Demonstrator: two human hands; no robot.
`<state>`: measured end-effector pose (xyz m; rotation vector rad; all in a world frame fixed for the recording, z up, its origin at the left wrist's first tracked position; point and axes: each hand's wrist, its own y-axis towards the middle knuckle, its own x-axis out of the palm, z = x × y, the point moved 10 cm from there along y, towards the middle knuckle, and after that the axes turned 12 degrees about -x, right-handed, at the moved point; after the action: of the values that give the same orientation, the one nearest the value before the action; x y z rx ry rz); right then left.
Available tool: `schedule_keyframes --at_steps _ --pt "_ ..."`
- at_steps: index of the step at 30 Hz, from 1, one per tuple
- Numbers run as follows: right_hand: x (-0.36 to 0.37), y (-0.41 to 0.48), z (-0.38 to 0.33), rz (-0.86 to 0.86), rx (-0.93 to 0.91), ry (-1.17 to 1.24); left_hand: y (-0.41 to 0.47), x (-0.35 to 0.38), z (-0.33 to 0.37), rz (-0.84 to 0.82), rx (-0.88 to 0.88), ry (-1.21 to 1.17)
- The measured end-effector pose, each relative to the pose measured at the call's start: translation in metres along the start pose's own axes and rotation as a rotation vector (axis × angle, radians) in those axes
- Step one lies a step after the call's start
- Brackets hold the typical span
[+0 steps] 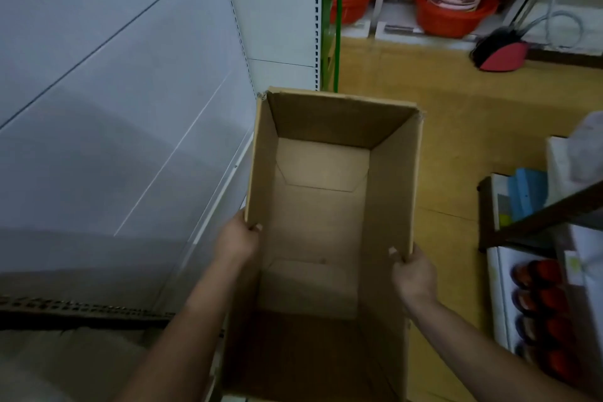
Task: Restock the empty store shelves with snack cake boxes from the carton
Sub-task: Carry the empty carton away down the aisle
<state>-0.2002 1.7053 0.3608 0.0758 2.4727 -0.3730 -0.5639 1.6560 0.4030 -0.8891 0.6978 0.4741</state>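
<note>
A brown cardboard carton (394, 192) stands open in front of me, and I see nothing inside it but its bare bottom flaps. My left hand (236, 240) grips the carton's left wall near the rim, fingers curled over the edge. My right hand (413, 274) grips the right wall the same way. The white store shelving (107, 127) runs along the left, its boards bare. No snack cake box is in view.
A green shelf upright (332, 19) stands behind the carton. Red basins (453, 15) sit on a low rack at the back, with a red dustpan (502, 54) on the yellow floor. At the right are a dark shelf frame (535, 222) and boxed goods (535, 303).
</note>
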Motion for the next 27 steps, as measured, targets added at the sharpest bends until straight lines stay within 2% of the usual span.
schedule_keyframes --at_steps 15,27 --pt "0.122 0.137 -0.004 -0.131 0.076 0.014 0.142 0.005 0.036 -0.037 -0.187 0.006" --pt "0.236 0.205 0.027 -0.201 0.139 -0.008 0.269 0.041 0.014 -0.011 -0.292 0.024"
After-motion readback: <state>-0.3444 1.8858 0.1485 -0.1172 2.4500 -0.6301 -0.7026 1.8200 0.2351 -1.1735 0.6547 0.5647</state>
